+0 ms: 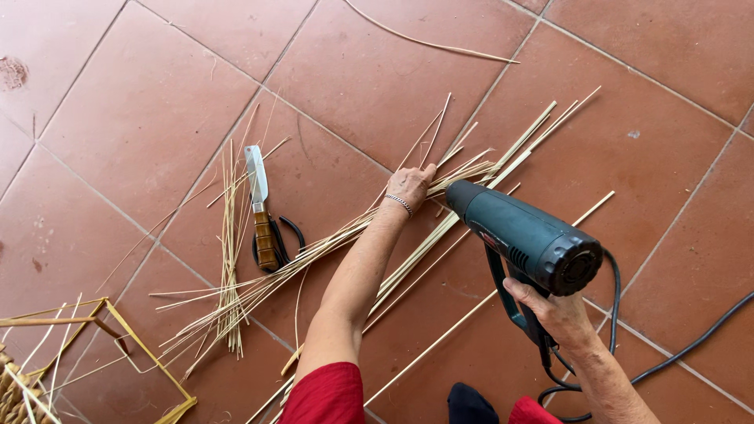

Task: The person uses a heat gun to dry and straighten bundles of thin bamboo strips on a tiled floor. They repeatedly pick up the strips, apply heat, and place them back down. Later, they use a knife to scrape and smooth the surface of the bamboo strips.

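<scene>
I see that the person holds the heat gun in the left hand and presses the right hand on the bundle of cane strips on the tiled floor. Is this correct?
Not quite: the hands are swapped. In the head view, the right hand holds the heat gun by its grip, and the left hand presses on the bundle of cane strips on the tiled floor.

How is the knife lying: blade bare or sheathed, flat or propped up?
Bare and flat. The knife lies on the floor tiles, its pale blade uncovered and pointing away, its wooden handle resting over the black scissors.
</scene>
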